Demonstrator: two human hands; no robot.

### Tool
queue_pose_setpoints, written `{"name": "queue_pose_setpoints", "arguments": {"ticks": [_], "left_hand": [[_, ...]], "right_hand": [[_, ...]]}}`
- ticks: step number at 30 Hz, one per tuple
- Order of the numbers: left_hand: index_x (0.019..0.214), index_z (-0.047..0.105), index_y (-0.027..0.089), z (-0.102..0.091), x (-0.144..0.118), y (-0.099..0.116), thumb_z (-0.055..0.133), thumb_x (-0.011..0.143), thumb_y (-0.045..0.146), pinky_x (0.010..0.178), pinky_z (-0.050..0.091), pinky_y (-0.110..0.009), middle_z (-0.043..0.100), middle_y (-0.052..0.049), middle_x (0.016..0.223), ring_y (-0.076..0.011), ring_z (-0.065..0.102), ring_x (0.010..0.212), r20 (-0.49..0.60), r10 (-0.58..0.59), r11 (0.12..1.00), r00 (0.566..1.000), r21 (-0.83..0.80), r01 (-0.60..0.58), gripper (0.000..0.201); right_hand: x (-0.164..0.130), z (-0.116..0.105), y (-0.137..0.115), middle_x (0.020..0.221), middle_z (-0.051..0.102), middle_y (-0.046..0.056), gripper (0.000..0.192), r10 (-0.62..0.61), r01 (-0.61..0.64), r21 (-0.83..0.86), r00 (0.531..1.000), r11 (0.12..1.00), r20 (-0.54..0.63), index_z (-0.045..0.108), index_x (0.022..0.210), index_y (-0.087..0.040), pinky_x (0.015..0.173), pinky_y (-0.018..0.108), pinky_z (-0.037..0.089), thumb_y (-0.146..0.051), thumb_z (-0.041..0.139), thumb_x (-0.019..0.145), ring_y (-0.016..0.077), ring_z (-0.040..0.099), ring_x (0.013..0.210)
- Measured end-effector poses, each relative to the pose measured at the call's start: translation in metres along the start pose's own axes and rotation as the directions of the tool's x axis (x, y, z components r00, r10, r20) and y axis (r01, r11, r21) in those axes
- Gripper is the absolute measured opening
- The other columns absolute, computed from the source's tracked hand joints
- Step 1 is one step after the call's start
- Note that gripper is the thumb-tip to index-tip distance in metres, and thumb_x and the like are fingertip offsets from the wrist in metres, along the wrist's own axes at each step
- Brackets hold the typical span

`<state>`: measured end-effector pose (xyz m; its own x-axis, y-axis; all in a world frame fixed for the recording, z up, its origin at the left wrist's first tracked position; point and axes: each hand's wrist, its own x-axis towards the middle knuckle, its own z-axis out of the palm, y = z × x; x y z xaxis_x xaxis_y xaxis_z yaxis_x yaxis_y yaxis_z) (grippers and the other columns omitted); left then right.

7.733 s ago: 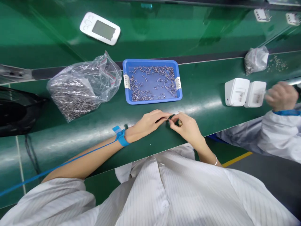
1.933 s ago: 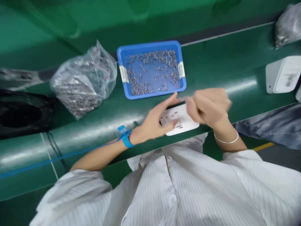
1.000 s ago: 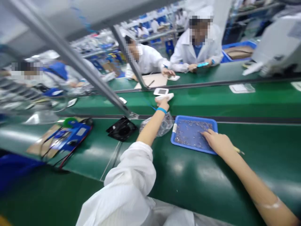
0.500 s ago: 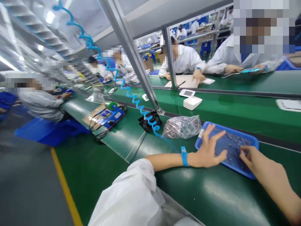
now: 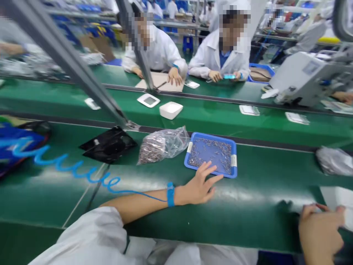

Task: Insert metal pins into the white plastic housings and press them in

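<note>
Spread wide and empty, the left grip (image 5: 200, 186), if swept forward, could spill small metal parts (image 5: 227, 154) from the blue plastic tray (image 5: 234, 170) just beyond it; what the right grip (image 5: 317, 232) holds is unclear.

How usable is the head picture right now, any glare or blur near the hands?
Head view, middle: pale sheen on the green bench between the hands; left hand and blue tray fairly clear. Head view, right edge: right hand, white box and the plastic bag beyond look soft, so exact finger contact is unclear.
</note>
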<state>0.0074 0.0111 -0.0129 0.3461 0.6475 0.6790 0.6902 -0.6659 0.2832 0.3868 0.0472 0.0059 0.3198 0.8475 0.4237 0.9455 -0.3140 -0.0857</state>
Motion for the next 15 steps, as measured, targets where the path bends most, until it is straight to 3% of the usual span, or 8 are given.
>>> {"name": "queue_pose_setpoints", "arguments": {"ticks": [2, 3, 5, 6, 10, 12, 15], "left_hand": [[0.138, 0.043, 0.012, -0.002, 0.002, 0.002, 0.057, 0.086, 0.011, 0.113, 0.040, -0.062, 0.038, -0.020, 0.137, -0.0397, 0.026, 0.148, 0.013, 0.019, 1.000, 1.000, 0.010, -0.019, 0.054], [0.137, 0.045, 0.013, -0.002, 0.002, 0.003, 0.057, 0.086, 0.010, 0.113, 0.041, -0.062, 0.039, -0.020, 0.137, -0.0399, 0.026, 0.148, 0.032, 0.021, 1.000, 0.999, 0.018, -0.022, 0.053], [0.135, 0.048, 0.014, -0.001, 0.002, 0.003, 0.060, 0.086, 0.009, 0.113, 0.041, -0.061, 0.039, -0.019, 0.138, -0.0405, 0.026, 0.148, 0.064, 0.025, 0.999, 0.998, 0.026, -0.027, 0.051], [0.135, 0.049, 0.014, 0.000, 0.001, 0.002, 0.061, 0.086, 0.008, 0.113, 0.041, -0.061, 0.038, -0.019, 0.137, -0.0408, 0.026, 0.148, 0.068, 0.029, 0.999, 0.997, 0.022, -0.030, 0.050], [0.134, 0.051, 0.014, 0.001, -0.003, 0.003, 0.066, 0.085, 0.008, 0.112, 0.043, -0.060, 0.037, -0.019, 0.137, -0.0416, 0.031, 0.146, 0.053, 0.037, 0.999, 0.998, -0.018, -0.036, 0.052], [0.136, 0.050, 0.016, -0.001, -0.004, 0.004, 0.067, 0.084, 0.008, 0.111, 0.046, -0.060, 0.037, -0.018, 0.137, -0.0418, 0.033, 0.145, 0.071, 0.068, 0.998, 0.995, -0.022, -0.067, 0.055], [0.140, 0.047, 0.019, -0.003, -0.003, 0.006, 0.066, 0.085, 0.007, 0.110, 0.047, -0.060, 0.035, -0.019, 0.140, -0.0421, 0.032, 0.145, 0.137, 0.091, 0.995, 0.986, -0.044, -0.086, 0.059]], "right_hand": [[0.001, -0.004, 0.013, 0.136, 0.051, 0.034, 0.059, 0.153, -0.143, -0.124, 0.985, 0.982, 0.076, 0.045, 0.143, -0.018, 0.051, 0.049, 0.045, -0.047, 0.024, 0.096, 0.0384, 0.070, 0.072], [0.003, -0.003, 0.017, 0.117, 0.062, 0.032, 0.057, 0.179, -0.158, -0.157, 0.976, 0.975, 0.127, 0.052, 0.136, -0.016, 0.052, 0.047, 0.045, -0.047, 0.025, 0.097, 0.0369, 0.070, 0.068], [0.007, 0.001, 0.024, 0.083, 0.068, 0.020, 0.052, 0.230, -0.194, -0.199, 0.956, 0.961, 0.180, 0.054, 0.129, -0.009, 0.054, 0.042, 0.047, -0.043, 0.031, 0.097, 0.0345, 0.068, 0.062], [0.009, 0.003, 0.027, 0.081, 0.069, 0.017, 0.049, 0.239, -0.198, -0.205, 0.950, 0.959, 0.202, 0.054, 0.129, -0.010, 0.058, 0.040, 0.049, -0.043, 0.034, 0.097, 0.0329, 0.069, 0.066], [0.022, 0.006, 0.035, 0.131, 0.057, 0.025, 0.049, 0.315, -0.275, -0.234, 0.936, 0.933, 0.156, 0.042, 0.139, -0.013, 0.077, 0.039, 0.050, -0.040, 0.028, 0.101, 0.0296, 0.070, 0.092], [0.031, 0.001, 0.036, 0.126, 0.058, 0.029, 0.047, 0.371, -0.347, -0.147, 0.908, 0.926, 0.193, 0.043, 0.137, -0.006, 0.080, 0.042, 0.048, -0.032, 0.029, 0.100, 0.0309, 0.068, 0.091], [0.039, -0.012, 0.030, 0.112, 0.064, 0.028, 0.043, 0.371, -0.358, -0.099, 0.893, 0.928, 0.255, 0.047, 0.129, -0.003, 0.081, 0.040, 0.045, -0.027, 0.029, 0.098, 0.0284, 0.067, 0.086]]}}
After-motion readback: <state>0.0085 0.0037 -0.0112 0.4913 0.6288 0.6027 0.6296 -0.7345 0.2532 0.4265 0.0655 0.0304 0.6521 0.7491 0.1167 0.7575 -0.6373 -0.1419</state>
